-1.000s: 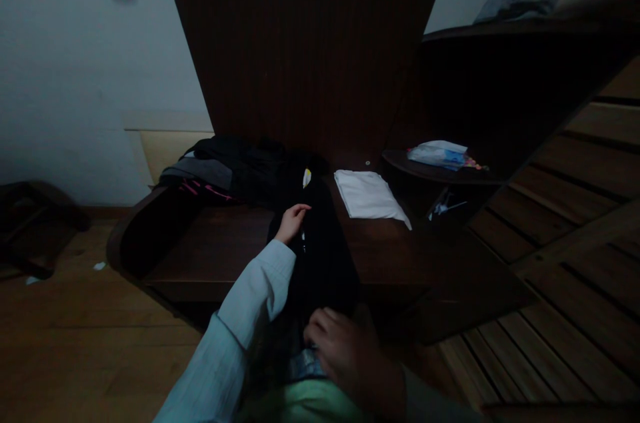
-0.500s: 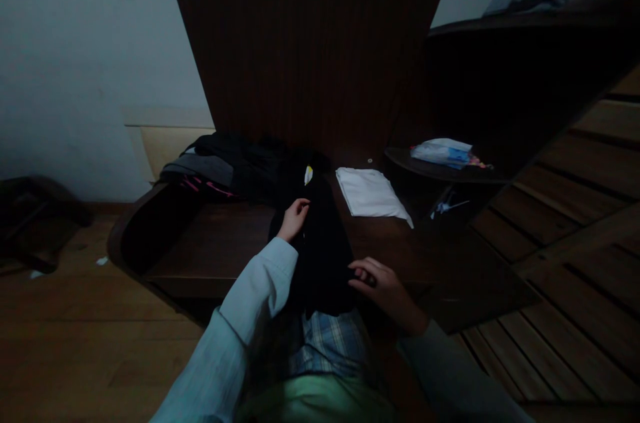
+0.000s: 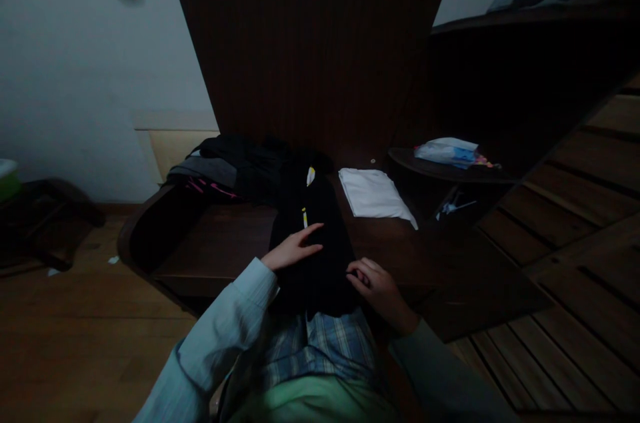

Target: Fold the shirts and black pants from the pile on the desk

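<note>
A black garment (image 3: 325, 283) lies spread from the bench onto my lap, with small yellow-and-white marks along its middle. My left hand (image 3: 294, 248) is over the garment, fingers stretched out and apart, holding nothing. At the garment's right edge is my right hand (image 3: 373, 281), its fingers curled in a pinch on the cloth. The dim light blurs the exact grip. To the right of the garment a folded white cloth (image 3: 375, 193) rests on the bench.
The dark wooden bench (image 3: 220, 236) has a curved left end. A heap of dark clothes (image 3: 235, 163) lies at its back left. On the right, a small shelf (image 3: 425, 166) carries a plastic packet (image 3: 447, 151). Wooden slats (image 3: 575, 243) stand further right.
My left hand has moved down the garment and its fingers have opened out, uncovering a second yellow-and-white mark. The right hand stays at the garment's right edge.
</note>
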Action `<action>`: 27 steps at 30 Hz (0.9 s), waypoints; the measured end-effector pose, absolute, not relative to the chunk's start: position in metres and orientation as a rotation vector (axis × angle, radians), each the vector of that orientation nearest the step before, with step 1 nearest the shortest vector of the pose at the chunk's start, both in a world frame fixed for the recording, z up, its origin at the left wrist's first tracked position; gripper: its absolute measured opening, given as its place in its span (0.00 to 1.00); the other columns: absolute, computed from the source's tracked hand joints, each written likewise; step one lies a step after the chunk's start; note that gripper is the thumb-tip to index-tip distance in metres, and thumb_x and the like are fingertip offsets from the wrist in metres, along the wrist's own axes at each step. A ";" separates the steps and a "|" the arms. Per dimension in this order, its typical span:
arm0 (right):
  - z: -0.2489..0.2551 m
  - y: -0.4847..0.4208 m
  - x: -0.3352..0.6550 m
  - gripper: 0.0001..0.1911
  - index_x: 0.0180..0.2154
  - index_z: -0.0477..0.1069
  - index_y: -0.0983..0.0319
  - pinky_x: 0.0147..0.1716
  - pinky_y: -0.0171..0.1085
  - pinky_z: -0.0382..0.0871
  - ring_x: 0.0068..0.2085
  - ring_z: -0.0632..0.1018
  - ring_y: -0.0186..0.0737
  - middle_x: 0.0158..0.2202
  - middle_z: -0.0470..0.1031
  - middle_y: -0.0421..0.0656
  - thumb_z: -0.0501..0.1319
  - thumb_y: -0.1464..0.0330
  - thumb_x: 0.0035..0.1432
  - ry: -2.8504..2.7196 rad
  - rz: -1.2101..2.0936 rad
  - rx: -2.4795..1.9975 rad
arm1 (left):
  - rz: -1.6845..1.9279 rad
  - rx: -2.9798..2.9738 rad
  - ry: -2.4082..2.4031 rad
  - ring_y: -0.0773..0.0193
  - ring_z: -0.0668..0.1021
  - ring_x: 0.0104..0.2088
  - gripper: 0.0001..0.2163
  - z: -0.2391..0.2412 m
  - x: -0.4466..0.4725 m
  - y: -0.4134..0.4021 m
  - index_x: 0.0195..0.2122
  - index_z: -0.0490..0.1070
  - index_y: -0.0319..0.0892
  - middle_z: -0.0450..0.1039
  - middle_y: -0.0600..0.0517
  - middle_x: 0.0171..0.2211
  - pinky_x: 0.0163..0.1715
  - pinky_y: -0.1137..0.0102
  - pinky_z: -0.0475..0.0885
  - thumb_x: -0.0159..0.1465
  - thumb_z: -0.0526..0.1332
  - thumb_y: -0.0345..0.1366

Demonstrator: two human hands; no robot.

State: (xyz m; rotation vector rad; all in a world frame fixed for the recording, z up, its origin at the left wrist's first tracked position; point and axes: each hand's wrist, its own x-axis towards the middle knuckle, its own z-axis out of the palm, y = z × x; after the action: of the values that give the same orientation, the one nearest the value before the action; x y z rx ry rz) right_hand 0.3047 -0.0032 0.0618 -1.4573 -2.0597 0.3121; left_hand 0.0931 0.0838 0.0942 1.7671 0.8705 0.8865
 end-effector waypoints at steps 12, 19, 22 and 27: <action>0.060 -0.003 0.320 0.08 0.31 0.65 0.64 0.27 0.31 0.63 0.28 0.70 0.33 0.27 0.68 0.40 0.53 0.66 0.52 -1.607 0.777 -1.408 | 0.754 1.417 0.872 0.71 0.65 0.21 0.22 0.094 0.097 0.040 0.47 0.68 0.44 0.63 0.58 0.20 0.23 0.77 0.61 0.49 0.64 0.36; 0.061 -0.009 0.310 0.09 0.30 0.64 0.63 0.30 0.34 0.65 0.30 0.71 0.35 0.28 0.68 0.42 0.53 0.63 0.53 -1.576 0.633 -1.405 | 0.954 0.902 0.776 0.67 0.73 0.32 0.29 0.097 0.121 0.019 0.51 0.62 0.46 0.70 0.55 0.29 0.34 0.75 0.65 0.46 0.66 0.32; 0.076 -0.028 0.293 0.09 0.26 0.61 0.61 0.29 0.34 0.61 0.28 0.68 0.35 0.25 0.65 0.40 0.56 0.63 0.51 -1.758 0.322 -1.458 | 1.050 0.753 0.845 0.71 0.72 0.29 0.31 0.094 0.131 0.011 0.52 0.59 0.46 0.68 0.57 0.27 0.30 0.78 0.65 0.46 0.66 0.32; 0.095 -0.050 0.262 0.12 0.24 0.59 0.61 0.25 0.32 0.56 0.25 0.65 0.33 0.22 0.62 0.37 0.59 0.62 0.48 -1.937 0.140 -1.552 | 0.998 0.576 0.878 0.72 0.73 0.24 0.29 0.092 0.136 -0.001 0.55 0.53 0.50 0.68 0.56 0.30 0.23 0.78 0.66 0.52 0.61 0.37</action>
State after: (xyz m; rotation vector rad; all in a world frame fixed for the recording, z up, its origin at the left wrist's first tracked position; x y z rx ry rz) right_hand 0.2616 -0.0498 0.0948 -1.5516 -1.9365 0.1396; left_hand 0.1363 -0.0011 0.0924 0.5761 0.8782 0.9984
